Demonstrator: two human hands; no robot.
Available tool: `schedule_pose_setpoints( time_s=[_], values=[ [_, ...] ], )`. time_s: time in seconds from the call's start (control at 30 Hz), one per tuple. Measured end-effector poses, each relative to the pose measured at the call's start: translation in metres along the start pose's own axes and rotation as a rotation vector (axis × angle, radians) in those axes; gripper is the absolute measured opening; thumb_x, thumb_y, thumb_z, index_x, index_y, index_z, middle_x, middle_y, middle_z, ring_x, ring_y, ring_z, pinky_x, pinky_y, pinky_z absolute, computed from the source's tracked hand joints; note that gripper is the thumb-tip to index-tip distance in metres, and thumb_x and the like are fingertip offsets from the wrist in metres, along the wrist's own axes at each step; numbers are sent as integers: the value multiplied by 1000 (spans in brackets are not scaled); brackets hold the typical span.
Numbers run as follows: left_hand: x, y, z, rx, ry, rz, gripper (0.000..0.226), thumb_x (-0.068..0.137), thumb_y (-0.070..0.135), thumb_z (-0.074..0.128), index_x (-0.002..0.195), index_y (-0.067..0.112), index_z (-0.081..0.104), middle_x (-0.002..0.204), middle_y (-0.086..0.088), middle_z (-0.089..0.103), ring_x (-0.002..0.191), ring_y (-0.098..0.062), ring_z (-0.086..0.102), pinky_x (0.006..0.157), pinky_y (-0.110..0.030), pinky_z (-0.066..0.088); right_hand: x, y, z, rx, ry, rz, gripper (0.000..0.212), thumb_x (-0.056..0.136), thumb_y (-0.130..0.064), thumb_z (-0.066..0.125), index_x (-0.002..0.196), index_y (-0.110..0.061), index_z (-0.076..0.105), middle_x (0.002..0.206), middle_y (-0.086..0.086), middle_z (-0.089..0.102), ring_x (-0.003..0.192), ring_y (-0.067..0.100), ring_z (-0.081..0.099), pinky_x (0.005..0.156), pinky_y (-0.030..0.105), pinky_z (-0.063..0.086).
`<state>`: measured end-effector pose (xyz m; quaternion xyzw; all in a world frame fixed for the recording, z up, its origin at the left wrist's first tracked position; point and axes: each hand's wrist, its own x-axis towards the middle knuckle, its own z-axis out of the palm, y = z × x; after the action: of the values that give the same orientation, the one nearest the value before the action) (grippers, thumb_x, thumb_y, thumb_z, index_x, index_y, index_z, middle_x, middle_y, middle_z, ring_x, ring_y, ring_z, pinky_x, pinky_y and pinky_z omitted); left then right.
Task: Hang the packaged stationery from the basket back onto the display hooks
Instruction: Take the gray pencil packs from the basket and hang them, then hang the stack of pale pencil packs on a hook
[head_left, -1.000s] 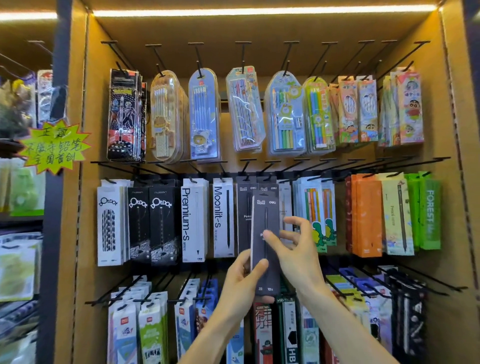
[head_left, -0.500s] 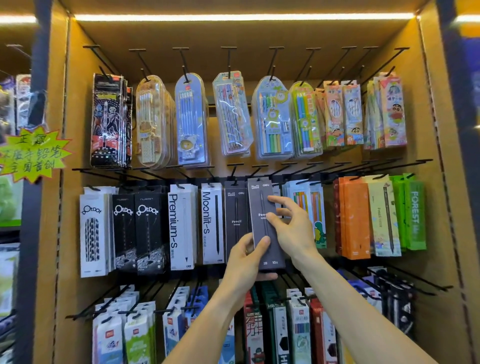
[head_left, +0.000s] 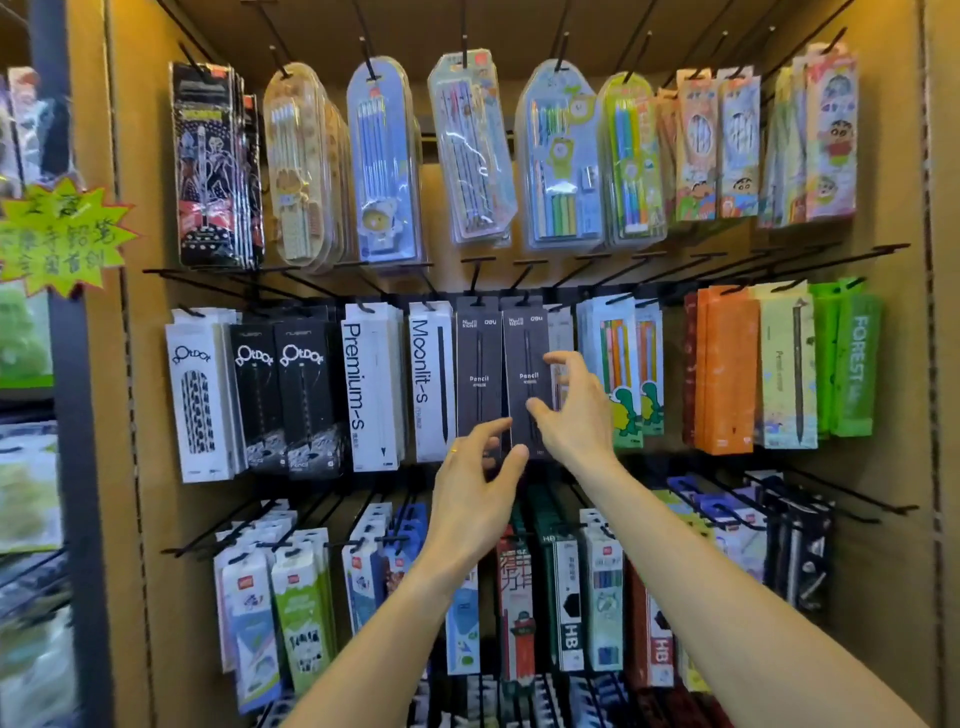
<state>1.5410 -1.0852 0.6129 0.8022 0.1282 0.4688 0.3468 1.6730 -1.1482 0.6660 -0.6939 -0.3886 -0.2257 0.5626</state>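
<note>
On the middle row, a dark pencil box (head_left: 527, 384) hung hooked — both hands, left hand (head_left: 475, 499) and right hand (head_left: 574, 410), spread loose; basket unseen.

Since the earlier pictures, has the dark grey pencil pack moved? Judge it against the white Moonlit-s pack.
Yes. The dark grey pencil pack has gone up and back onto its hook, now level with the white Moonlit-s pack; earlier it sat lower and nearer the camera.

Pencil pack (head_left: 525, 374) hangs on the middle-row hook just above both hands, left hand (head_left: 475, 488) under it, right hand (head_left: 574, 410) at its right edge, Moonlit-s pack (head_left: 428, 379) further left.
</note>
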Motion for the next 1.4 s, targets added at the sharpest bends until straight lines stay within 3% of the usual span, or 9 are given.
schedule_pose_setpoints(
  time_s=[0.1, 0.27, 0.47, 0.67, 0.8, 1.0, 1.2, 1.3, 1.4],
  values=[
    [-27, -9, 3, 59, -40, 16, 37, 103, 45, 57, 140, 40, 57, 125, 11, 60, 112, -4, 59, 102, -35, 53, -54, 16, -12, 67, -12, 4, 47, 90, -29, 75, 131, -34, 51, 123, -3, 61, 112, 17, 61, 92, 44, 55],
    [-116, -47, 16, 110, -243, -48, 33, 104, 43, 56, 136, 38, 60, 123, 14, 64, 111, -2, 62, 96, -27, 52, -197, 70, -38, 109, -169, 178, 41, 95, -36, 71, 131, -31, 52, 113, -13, 60, 103, 6, 60, 85, 27, 52],
    [-273, -147, 68, 194, -643, -377, 34, 105, 37, 56, 138, 29, 59, 125, 6, 63, 109, -12, 63, 98, -34, 52, -406, 173, -49, 15, -472, 683, 45, 96, -37, 70, 135, -25, 51, 113, -7, 63, 100, 9, 63, 87, 29, 51],
    [-431, -238, 117, 309, -935, -782, 38, 101, 35, 62, 135, 20, 62, 128, -13, 66, 112, -30, 67, 99, -37, 51, -587, 245, -60, -60, -654, 1133, 20, 94, -26, 73, 107, -28, 58, 87, -14, 62, 89, 20, 67, 90, 42, 56],
    [-511, -274, 147, 363, -1028, -885, 36, 102, 30, 63, 137, 22, 63, 127, -12, 65, 115, -28, 67, 99, -30, 49, -667, 275, -52, -50, -728, 1381, 41, 94, -31, 71, 129, -17, 55, 106, 1, 69, 95, 17, 66, 74, 18, 49],
    [-628, -349, 196, 473, -1133, -966, 42, 103, 36, 57, 143, 26, 57, 142, -12, 59, 131, -29, 56, 103, -36, 48, -777, 343, -19, -66, -802, 1579, 43, 102, -27, 60, 141, -12, 49, 123, 10, 69, 110, 26, 66, 92, 35, 52],
    [-749, -464, 253, 544, -1178, -1041, 44, 102, 37, 54, 146, 31, 53, 145, -14, 54, 126, -34, 60, 103, -39, 50, -916, 457, 40, -101, -919, 1674, 46, 102, -35, 58, 140, -10, 51, 122, 13, 69, 114, 33, 64, 86, 34, 48],
    [-804, -526, 278, 560, -1171, -1054, 44, 101, 37, 55, 145, 32, 52, 141, -13, 57, 126, -33, 58, 103, -40, 51, -994, 522, 83, -82, -972, 1790, 48, 97, -47, 62, 127, -10, 59, 117, 13, 68, 109, 32, 64, 83, 34, 46],
    [-852, -583, 299, 562, -1178, -1014, 44, 102, 31, 55, 145, 27, 52, 136, -15, 61, 125, -33, 57, 105, -42, 49, -1064, 588, 128, -32, -951, 1902, 41, 87, -61, 67, 88, -21, 58, 103, 9, 56, 97, 24, 55, 83, 33, 42]
  ],
)
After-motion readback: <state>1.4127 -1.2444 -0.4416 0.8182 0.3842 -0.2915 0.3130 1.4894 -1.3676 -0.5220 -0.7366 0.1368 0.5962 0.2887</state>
